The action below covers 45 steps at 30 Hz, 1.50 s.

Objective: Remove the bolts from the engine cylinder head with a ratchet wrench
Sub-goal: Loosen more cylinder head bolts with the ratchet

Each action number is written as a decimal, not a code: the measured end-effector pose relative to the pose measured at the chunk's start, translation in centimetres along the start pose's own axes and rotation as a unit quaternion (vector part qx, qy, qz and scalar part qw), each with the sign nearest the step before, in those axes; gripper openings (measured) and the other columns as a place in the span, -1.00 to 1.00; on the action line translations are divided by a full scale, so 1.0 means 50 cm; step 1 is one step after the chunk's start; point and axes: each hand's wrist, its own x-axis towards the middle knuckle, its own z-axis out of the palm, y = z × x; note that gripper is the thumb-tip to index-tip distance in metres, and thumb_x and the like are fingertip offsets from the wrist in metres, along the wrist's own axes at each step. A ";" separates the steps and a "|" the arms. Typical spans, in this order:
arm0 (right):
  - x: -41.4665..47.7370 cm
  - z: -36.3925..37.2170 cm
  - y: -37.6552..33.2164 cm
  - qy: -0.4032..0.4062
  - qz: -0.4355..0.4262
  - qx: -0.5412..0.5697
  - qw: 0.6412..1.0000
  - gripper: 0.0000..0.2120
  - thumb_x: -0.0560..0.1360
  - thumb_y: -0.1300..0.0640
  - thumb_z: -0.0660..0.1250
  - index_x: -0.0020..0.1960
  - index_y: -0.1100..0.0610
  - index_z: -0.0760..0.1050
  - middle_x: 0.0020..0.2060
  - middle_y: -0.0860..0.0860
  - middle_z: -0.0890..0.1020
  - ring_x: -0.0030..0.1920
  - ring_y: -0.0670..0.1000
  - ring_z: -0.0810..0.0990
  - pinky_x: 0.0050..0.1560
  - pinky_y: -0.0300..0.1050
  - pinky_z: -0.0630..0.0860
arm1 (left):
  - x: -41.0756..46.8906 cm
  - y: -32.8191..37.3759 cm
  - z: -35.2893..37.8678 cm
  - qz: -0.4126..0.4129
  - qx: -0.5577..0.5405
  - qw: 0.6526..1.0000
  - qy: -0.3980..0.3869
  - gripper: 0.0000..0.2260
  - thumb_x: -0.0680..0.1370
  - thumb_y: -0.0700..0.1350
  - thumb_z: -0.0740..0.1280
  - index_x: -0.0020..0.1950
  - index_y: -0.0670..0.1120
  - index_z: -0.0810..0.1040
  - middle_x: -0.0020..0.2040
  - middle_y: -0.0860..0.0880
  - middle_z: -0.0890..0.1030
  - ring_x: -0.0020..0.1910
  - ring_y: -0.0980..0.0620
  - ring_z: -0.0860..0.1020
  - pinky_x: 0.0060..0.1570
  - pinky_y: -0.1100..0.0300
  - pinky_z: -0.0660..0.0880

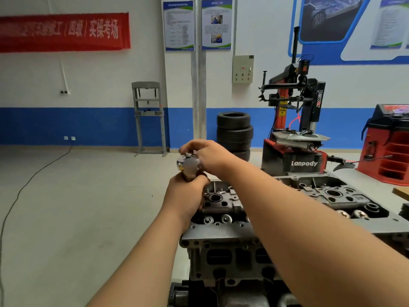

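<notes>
The grey engine cylinder head [221, 231] lies in front of me on its stand, its top face full of round bores and valve parts. Above its far left corner I hold the ratchet wrench [190, 166], whose shiny head is blurred. My left hand [184, 196] grips the wrench handle from below. My right hand [204, 155] curls over the wrench head from above, fingers pinching its top. The socket and any bolt below it are hidden behind my hands.
A red and black tyre changer [296, 134] stands behind the engine, with a stack of tyres [234, 131] to its left. A grey shop press [149, 118] is by the far wall. A red wheel balancer [389, 142] stands at right. A cable [28, 180] runs over the floor.
</notes>
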 end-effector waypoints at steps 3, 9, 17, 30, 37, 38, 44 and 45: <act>0.010 0.009 -0.014 -0.031 0.003 0.005 1.000 -0.64 0.45 0.47 0.19 -0.12 0.05 0.59 0.08 0.06 0.61 0.20 0.11 0.53 0.06 -0.04 0.58 | 0.000 -0.004 0.002 0.001 -0.007 1.000 0.020 -0.74 0.41 -0.16 0.29 -0.49 -0.01 0.43 -0.55 0.01 0.35 -0.58 0.04 0.31 -0.45 0.15 0.29; -0.105 -0.035 -0.042 0.003 -0.019 -0.432 0.902 -0.56 0.48 0.24 0.21 0.34 0.02 0.35 0.22 0.01 0.45 0.26 0.14 0.33 0.07 -0.04 0.36 | -0.003 0.002 0.013 0.019 0.037 0.998 0.050 -0.96 0.32 -0.13 0.24 -0.33 -0.07 0.44 -0.48 -0.09 0.34 -0.43 -0.08 0.29 -0.33 0.03 0.29; -0.284 -0.011 -0.115 0.068 -0.107 -0.564 0.816 -0.83 0.47 0.16 0.20 -0.11 0.12 0.18 -0.41 0.01 0.29 -0.42 0.02 0.22 -0.43 -0.17 0.10 | 0.007 -0.006 0.009 0.100 0.187 0.975 0.061 -0.73 0.49 -0.33 0.18 -0.37 -0.08 0.39 -0.46 -0.03 0.47 -0.47 0.01 0.39 -0.47 0.27 0.36; 0.015 0.020 -0.007 0.043 -0.121 -0.404 0.906 -0.89 0.43 0.18 0.28 -0.20 0.04 0.36 -0.27 -0.07 0.42 -0.13 0.05 0.41 0.00 -0.05 0.29 | 0.006 -0.015 0.002 0.040 0.066 0.996 0.045 -0.94 0.35 -0.16 0.21 -0.32 -0.11 0.42 -0.52 -0.06 0.41 -0.51 -0.03 0.40 -0.45 0.15 0.38; -0.140 -0.033 -0.014 0.159 -0.064 -0.534 0.828 -0.87 0.49 0.06 0.25 -0.08 0.05 0.30 -0.18 0.01 0.51 -0.16 0.09 0.38 -0.12 -0.03 0.23 | 0.009 -0.012 0.016 0.032 0.089 0.994 0.048 -0.87 0.44 -0.24 0.22 -0.25 -0.04 0.43 -0.47 -0.10 0.39 -0.45 -0.08 0.38 -0.36 0.07 0.39; -0.175 -0.033 -0.022 0.169 -0.073 -0.554 0.812 -0.83 0.49 0.06 0.26 -0.01 0.06 0.30 -0.14 0.02 0.53 -0.19 0.09 0.35 -0.16 -0.04 0.21 | 0.010 -0.010 0.016 0.034 0.098 0.993 0.049 -0.88 0.45 -0.25 0.21 -0.24 -0.05 0.43 -0.46 -0.10 0.40 -0.47 -0.07 0.39 -0.39 0.12 0.39; -0.290 0.009 -0.054 0.167 -0.143 -0.634 0.742 -0.49 0.40 0.01 0.34 0.27 0.20 0.37 -0.14 0.10 0.48 -0.25 0.07 0.22 -0.36 -0.10 0.13 | 0.007 -0.010 0.007 0.108 0.227 0.967 0.054 -0.84 0.50 -0.27 0.20 -0.27 -0.14 0.46 -0.49 -0.01 0.46 -0.59 0.14 0.39 -0.66 0.41 0.22; -0.277 -0.003 -0.055 0.156 -0.140 -0.618 0.758 -0.53 0.39 -0.01 0.34 0.24 0.16 0.39 -0.13 0.08 0.50 -0.26 0.05 0.23 -0.38 -0.13 0.09 | 0.006 -0.013 0.006 0.102 0.224 0.967 0.058 -0.86 0.48 -0.27 0.20 -0.26 -0.13 0.45 -0.49 -0.01 0.46 -0.57 0.11 0.39 -0.63 0.39 0.25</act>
